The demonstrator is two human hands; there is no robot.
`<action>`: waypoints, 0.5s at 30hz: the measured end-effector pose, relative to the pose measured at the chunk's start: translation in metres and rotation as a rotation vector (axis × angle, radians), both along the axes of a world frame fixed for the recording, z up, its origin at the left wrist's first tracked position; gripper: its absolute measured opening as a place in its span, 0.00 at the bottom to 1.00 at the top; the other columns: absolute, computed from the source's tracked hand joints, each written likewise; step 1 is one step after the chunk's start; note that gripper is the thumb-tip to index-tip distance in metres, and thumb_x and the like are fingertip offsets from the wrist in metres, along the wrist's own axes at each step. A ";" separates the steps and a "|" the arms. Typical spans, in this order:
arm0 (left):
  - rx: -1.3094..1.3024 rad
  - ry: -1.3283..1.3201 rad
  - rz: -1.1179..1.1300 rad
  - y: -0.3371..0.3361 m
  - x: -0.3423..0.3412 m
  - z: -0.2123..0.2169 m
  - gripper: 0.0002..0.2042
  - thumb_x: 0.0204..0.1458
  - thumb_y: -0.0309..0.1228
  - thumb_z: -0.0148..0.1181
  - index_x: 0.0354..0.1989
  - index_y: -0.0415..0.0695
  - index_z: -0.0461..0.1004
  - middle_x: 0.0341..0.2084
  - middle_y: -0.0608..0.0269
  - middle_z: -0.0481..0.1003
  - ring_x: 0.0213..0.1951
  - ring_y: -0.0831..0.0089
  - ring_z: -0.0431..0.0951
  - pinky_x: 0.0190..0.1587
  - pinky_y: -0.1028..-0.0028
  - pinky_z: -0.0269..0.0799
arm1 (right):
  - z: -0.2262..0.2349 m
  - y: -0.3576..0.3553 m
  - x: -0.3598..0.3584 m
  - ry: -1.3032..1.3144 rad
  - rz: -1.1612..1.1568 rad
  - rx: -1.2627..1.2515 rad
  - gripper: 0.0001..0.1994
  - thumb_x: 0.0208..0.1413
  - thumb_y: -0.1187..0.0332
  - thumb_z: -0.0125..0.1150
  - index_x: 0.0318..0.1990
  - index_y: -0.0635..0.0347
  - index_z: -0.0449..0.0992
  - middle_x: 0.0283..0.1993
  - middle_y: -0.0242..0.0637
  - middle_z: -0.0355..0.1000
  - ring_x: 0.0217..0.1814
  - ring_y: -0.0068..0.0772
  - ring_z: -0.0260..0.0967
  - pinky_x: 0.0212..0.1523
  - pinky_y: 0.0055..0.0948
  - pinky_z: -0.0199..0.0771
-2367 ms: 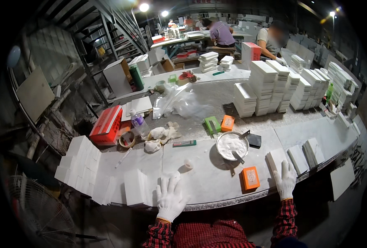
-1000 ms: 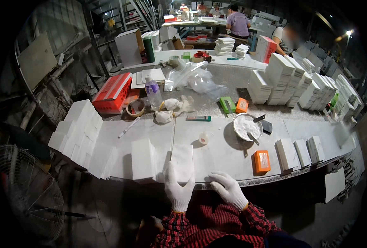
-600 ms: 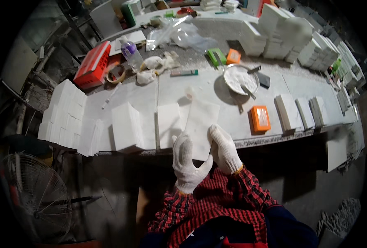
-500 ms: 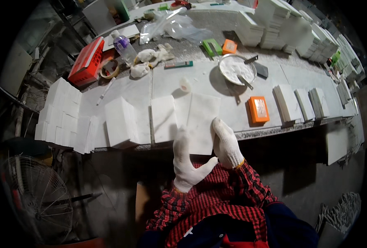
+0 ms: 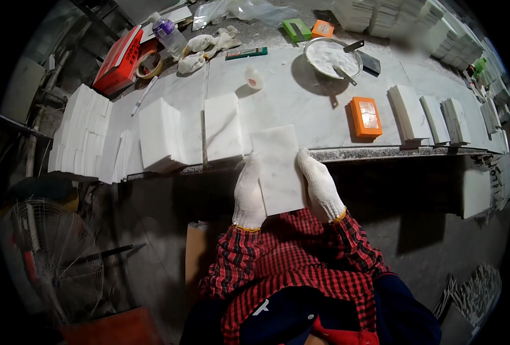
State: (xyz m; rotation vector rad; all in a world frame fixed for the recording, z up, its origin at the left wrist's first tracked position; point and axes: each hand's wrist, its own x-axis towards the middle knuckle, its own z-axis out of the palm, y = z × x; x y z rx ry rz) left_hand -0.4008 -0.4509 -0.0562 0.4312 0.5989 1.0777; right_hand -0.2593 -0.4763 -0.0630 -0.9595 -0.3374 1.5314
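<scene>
A white marble tile (image 5: 278, 167) juts out past the front edge of the stone workbench (image 5: 301, 109), toward my body. My left hand (image 5: 248, 194), in a white knit glove, grips the tile's left long edge. My right hand (image 5: 321, 185), gloved the same way, grips its right long edge. Both red plaid sleeves show below the tile. Just left of it another white tile (image 5: 222, 126) lies flat on the bench.
Stacks of white tiles (image 5: 85, 135) stand at the bench's left, and single tiles (image 5: 407, 114) lie at its right. An orange box (image 5: 365, 117), a bowl of white paste (image 5: 332, 56), a small bottle (image 5: 255, 78) and a red box (image 5: 118, 60) are on top. A fan (image 5: 56, 261) stands on the floor at left.
My view has dropped from the far room to the bench front. Both hands came together on the tile and drew it off the bench edge toward me.
</scene>
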 end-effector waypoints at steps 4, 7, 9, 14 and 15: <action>-0.007 0.017 0.037 -0.005 -0.006 0.010 0.26 0.69 0.50 0.47 0.62 0.39 0.67 0.52 0.56 0.76 0.52 0.65 0.79 0.55 0.65 0.76 | -0.009 -0.019 0.011 -0.203 0.214 0.091 0.19 0.70 0.58 0.54 0.53 0.68 0.76 0.46 0.30 0.75 0.48 0.19 0.68 0.50 0.26 0.72; -0.011 0.040 0.043 -0.004 -0.024 0.005 0.27 0.68 0.51 0.48 0.63 0.41 0.67 0.52 0.58 0.76 0.51 0.67 0.79 0.54 0.65 0.76 | 0.002 -0.034 0.004 -0.130 0.399 0.078 0.25 0.67 0.53 0.57 0.57 0.68 0.73 0.44 0.33 0.75 0.43 0.22 0.69 0.43 0.26 0.73; -0.048 0.122 0.103 -0.004 -0.027 0.005 0.26 0.69 0.52 0.46 0.63 0.42 0.67 0.51 0.59 0.77 0.49 0.68 0.80 0.53 0.66 0.77 | 0.000 -0.039 -0.001 -0.136 0.403 0.124 0.27 0.63 0.54 0.62 0.59 0.69 0.72 0.45 0.33 0.75 0.44 0.23 0.70 0.43 0.28 0.74; 0.043 0.259 0.198 -0.017 -0.042 0.017 0.33 0.71 0.56 0.33 0.71 0.40 0.58 0.61 0.53 0.71 0.60 0.66 0.73 0.61 0.65 0.70 | 0.006 -0.043 -0.012 -0.063 0.496 0.170 0.30 0.59 0.62 0.65 0.66 0.69 0.67 0.57 0.39 0.74 0.52 0.26 0.71 0.51 0.29 0.73; 0.077 0.288 0.203 -0.022 -0.045 0.018 0.35 0.71 0.57 0.31 0.73 0.40 0.56 0.63 0.51 0.69 0.63 0.65 0.71 0.63 0.64 0.69 | 0.016 -0.043 -0.019 -0.032 0.485 0.172 0.33 0.57 0.60 0.67 0.66 0.69 0.66 0.57 0.39 0.74 0.52 0.28 0.71 0.50 0.31 0.74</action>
